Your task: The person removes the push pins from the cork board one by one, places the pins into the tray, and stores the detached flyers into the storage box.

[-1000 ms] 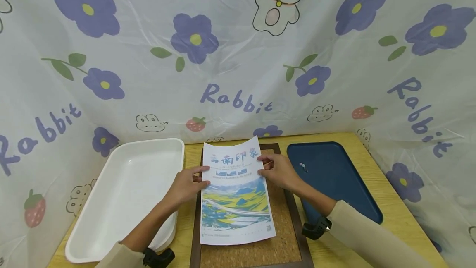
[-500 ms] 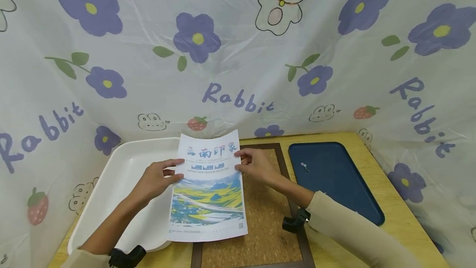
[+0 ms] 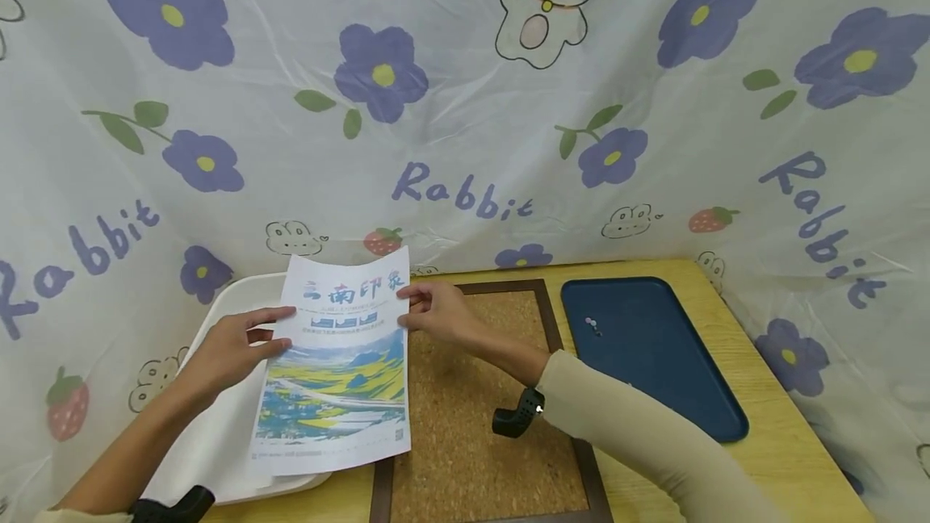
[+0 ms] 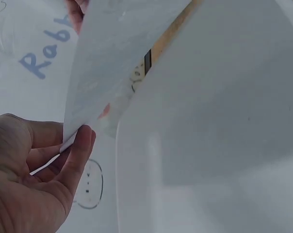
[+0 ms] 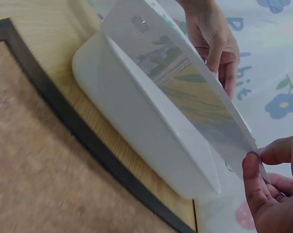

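Observation:
A printed paper poster (image 3: 334,378) with a green, yellow and blue landscape and large characters hangs over the right part of the white tray (image 3: 218,450). My left hand (image 3: 236,345) pinches its left edge between thumb and fingers. On the opposite edge my right hand (image 3: 439,313) pinches it near the top. From the left wrist view, the sheet's pale back faces the camera and its edge lies between the thumb and fingers of the left hand (image 4: 44,170). The right wrist view shows the sheet tilted above the tray's side wall (image 5: 137,116).
A cork board (image 3: 494,450) in a dark brown frame lies right of the white tray. Farther right is a dark blue tray (image 3: 654,353) holding a few small pin-like pieces (image 3: 593,327). Behind the wooden table (image 3: 777,418) hangs a flower-printed curtain (image 3: 465,127).
Both hands have carried the poster leftward, from above the cork board to above the white tray. More of the cork board shows now. The grip on both edges looks the same.

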`<action>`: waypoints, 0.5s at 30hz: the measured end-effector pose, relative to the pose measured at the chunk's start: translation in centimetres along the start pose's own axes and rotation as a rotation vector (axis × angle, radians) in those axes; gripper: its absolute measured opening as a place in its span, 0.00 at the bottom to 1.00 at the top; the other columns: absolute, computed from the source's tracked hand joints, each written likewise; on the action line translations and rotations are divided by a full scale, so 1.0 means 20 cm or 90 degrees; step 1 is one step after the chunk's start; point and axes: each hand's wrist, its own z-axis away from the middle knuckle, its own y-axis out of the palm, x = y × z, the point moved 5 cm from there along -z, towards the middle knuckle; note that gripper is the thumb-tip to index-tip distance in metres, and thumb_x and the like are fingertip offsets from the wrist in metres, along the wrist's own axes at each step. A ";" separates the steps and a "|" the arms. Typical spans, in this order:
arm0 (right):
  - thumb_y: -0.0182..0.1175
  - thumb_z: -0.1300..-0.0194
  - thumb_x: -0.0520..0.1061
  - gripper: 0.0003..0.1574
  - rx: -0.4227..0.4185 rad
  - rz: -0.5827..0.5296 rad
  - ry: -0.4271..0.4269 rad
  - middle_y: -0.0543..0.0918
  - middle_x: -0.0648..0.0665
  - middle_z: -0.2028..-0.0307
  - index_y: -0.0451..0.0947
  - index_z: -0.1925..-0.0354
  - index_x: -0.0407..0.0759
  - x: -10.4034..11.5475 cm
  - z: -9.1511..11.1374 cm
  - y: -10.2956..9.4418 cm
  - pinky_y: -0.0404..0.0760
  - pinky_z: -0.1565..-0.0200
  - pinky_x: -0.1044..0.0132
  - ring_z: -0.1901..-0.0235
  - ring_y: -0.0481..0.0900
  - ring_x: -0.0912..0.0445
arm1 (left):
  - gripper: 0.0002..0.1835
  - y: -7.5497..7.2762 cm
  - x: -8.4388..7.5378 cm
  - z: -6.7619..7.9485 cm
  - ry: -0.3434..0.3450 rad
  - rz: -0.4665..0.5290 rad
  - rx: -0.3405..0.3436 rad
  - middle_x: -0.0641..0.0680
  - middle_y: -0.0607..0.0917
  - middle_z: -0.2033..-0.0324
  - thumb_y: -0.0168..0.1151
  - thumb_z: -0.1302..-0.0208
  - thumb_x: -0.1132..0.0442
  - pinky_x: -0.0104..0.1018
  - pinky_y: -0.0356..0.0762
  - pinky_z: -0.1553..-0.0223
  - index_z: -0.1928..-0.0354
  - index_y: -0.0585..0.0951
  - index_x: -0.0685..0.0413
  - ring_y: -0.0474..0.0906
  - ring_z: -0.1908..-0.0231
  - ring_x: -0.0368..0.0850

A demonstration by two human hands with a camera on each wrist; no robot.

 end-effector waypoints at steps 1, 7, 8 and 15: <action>0.69 0.31 0.33 0.28 0.001 -0.005 0.003 0.87 0.37 0.55 0.79 0.35 0.31 0.00 -0.02 0.02 0.85 0.62 0.67 0.63 0.86 0.56 | 0.32 -0.02 0.02 0.00 -0.002 -0.003 -0.003 0.75 0.76 0.34 0.71 0.30 0.64 0.40 0.83 0.58 0.27 0.74 0.66 0.78 0.40 0.76; 0.71 0.32 0.34 0.25 -0.019 -0.006 0.006 0.84 0.44 0.60 0.81 0.38 0.32 0.01 -0.10 0.14 0.81 0.66 0.71 0.61 0.89 0.47 | 0.33 -0.11 0.10 0.00 -0.009 -0.034 -0.020 0.78 0.77 0.36 0.72 0.31 0.63 0.35 0.81 0.63 0.28 0.75 0.67 0.79 0.43 0.75; 0.71 0.32 0.34 0.25 -0.021 -0.007 0.008 0.84 0.44 0.60 0.82 0.38 0.32 0.01 -0.11 0.16 0.81 0.66 0.71 0.61 0.89 0.46 | 0.33 -0.12 0.12 0.00 -0.012 -0.041 -0.020 0.78 0.77 0.36 0.71 0.31 0.63 0.34 0.80 0.63 0.28 0.74 0.67 0.79 0.43 0.75; 0.71 0.32 0.33 0.22 -0.037 -0.018 0.028 0.83 0.47 0.64 0.82 0.40 0.32 -0.01 -0.18 0.31 0.83 0.67 0.71 0.63 0.91 0.49 | 0.33 -0.17 0.22 0.00 -0.038 -0.059 -0.023 0.81 0.73 0.35 0.71 0.30 0.64 0.40 0.80 0.61 0.27 0.72 0.69 0.77 0.44 0.77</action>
